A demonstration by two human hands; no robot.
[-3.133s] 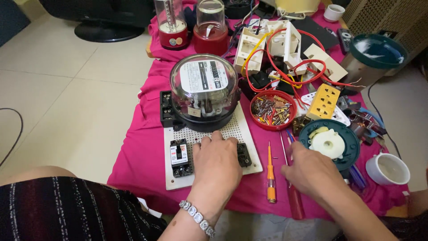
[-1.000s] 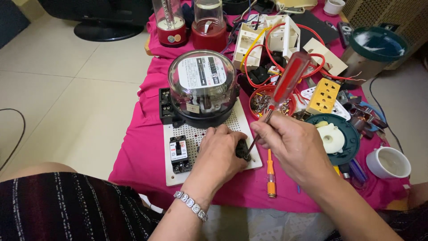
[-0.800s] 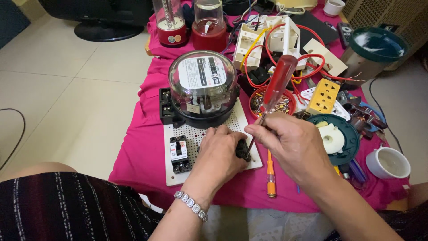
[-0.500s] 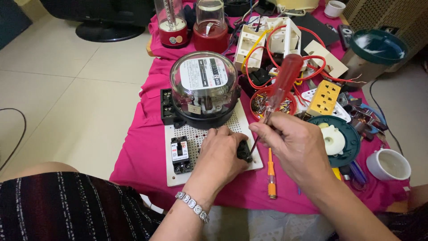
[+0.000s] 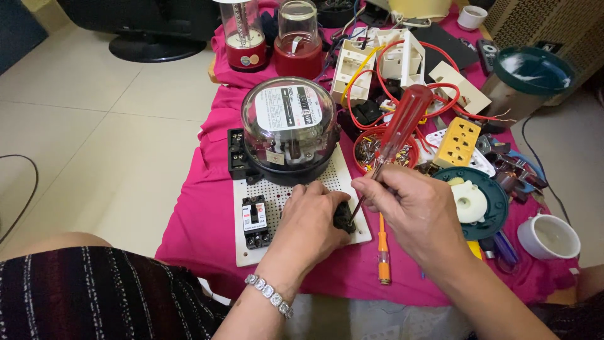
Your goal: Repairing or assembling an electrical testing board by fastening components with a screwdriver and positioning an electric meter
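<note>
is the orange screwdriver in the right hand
No, the right hand grips a red-handled screwdriver; the orange screwdriver lies on the pink cloth.

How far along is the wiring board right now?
Done: the meter and one breaker sit on the white board. In hand: the right hand drives a red screwdriver into the black part steadied by the left hand. Left: no wires visibly connected.
</note>
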